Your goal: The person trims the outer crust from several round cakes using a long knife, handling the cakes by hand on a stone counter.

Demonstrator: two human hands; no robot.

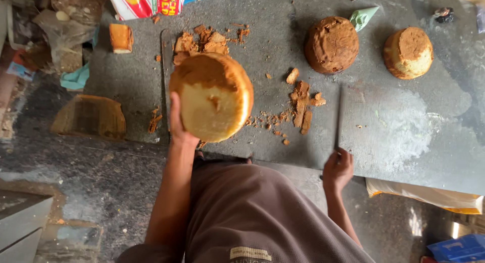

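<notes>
My left hand (179, 124) holds a round golden cake (212, 96) lifted on edge above the dark grey worktop (404, 137); its pale underside faces me and its brown crust faces away. My right hand (337, 169) grips the handle of a long knife (338, 116) whose blade lies flat on the worktop, pointing away from me. Brown crust trimmings (303, 104) lie between the cake and the knife.
Two more round cakes (332, 45) (408, 52) sit at the far right of the worktop. A crust pile (207, 41) and a small cake block (121, 38) lie at the far left. A wooden mould (90, 116) rests beside the worktop. Bags crowd the top left.
</notes>
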